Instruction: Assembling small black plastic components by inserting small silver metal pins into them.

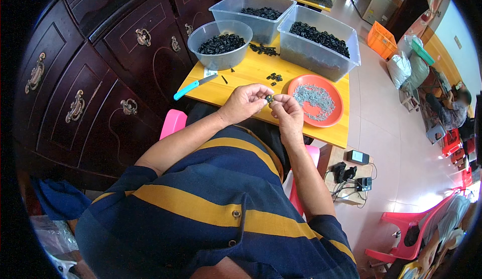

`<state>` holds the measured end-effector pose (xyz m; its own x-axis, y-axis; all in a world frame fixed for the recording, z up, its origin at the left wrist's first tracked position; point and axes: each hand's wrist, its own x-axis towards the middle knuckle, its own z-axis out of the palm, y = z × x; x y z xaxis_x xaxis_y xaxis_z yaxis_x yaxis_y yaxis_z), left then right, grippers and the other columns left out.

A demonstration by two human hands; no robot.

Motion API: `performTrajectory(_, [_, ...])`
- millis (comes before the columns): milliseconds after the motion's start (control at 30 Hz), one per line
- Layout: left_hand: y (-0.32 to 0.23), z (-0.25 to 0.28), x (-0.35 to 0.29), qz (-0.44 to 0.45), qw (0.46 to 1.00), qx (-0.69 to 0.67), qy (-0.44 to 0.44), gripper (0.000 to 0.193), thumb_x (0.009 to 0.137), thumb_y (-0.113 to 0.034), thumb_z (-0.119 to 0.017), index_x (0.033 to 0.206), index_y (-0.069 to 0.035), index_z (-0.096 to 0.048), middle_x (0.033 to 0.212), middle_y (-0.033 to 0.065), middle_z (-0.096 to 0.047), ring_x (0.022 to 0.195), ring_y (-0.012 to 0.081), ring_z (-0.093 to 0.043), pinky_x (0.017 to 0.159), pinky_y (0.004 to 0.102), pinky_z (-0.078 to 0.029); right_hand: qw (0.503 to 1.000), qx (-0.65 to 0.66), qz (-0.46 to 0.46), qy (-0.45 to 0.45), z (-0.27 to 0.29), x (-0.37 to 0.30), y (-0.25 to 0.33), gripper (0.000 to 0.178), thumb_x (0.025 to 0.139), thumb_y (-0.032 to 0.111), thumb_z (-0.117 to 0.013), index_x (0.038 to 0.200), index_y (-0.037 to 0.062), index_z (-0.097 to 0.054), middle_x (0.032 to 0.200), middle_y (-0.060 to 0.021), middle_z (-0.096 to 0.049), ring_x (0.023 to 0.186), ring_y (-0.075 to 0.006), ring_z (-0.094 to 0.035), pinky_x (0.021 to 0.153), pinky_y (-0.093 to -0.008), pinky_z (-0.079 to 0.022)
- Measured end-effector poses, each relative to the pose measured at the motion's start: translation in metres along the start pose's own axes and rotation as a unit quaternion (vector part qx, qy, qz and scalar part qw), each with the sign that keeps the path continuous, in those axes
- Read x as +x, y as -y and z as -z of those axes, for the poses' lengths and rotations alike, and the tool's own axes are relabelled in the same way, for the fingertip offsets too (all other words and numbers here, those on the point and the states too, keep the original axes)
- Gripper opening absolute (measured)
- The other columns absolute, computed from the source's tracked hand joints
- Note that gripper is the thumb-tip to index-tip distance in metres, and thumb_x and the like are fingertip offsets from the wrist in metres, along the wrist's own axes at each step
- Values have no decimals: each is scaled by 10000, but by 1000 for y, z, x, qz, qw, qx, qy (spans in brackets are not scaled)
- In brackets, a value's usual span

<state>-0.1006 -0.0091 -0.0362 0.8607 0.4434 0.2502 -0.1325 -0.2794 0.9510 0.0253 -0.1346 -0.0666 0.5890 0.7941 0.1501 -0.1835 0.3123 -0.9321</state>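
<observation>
A yellow desk stands beside dark drawers. Over its near side, the left hand and right hand pinch a small dark part between their fingertips. Working it well likely calls for a steady left pinch and light, straight pressure from the right. The part looks roundish; its pointing direction and long axis are too small to tell.
</observation>
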Motion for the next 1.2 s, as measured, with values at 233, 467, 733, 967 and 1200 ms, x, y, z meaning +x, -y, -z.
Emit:
performTrajectory(233, [-1,0,0,3,1000,6,2,258,942,-4,-593,1197,5,-631,932,-31,-639,750,-4,-576,651,170,-488,1000,0,-1,4,1,1,-1,141,928,39,-658,1069,43,-648,911,-6,-669,756,-64,-574,682,-213,-457])
performTrajectory(467, [-1,1,-1,-3,999,44,-4,245,928,3,-618,1160,-11,-696,934,-29,-662,761,7,-571,673,171,-482,1000,-1,-26,12,3,1,-3,155,924,49,-672,1073,21,-645,900,-25,-690,728,-66,-573,669,-212,-457])
performTrajectory(733, [-4,5,0,-56,991,118,5,271,901,15,-614,1155,-23,-702,932,8,-662,778,55,-576,697,225,-489,997,-15,-77,16,1,-1,3,154,947,127,-679,1069,36,-656,888,-15,-699,699,-59,-567,660,-206,-462])
performTrajectory(967, [-11,6,2,-86,980,176,28,336,849,-9,-660,1184,-32,-684,928,49,-656,747,99,-590,695,255,-498,992,31,-112,47,4,0,1,146,975,190,-644,1023,53,-662,875,-2,-683,700,-58,-564,651,-209,-462])
performTrajectory(1200, [-34,-8,-1,-136,949,284,-16,467,775,-91,-748,1224,-57,-622,910,78,-636,747,184,-631,707,304,-532,984,98,-143,50,1,-1,3,143,986,203,-624,1029,71,-656,918,1,-687,730,-56,-599,692,-210,-497])
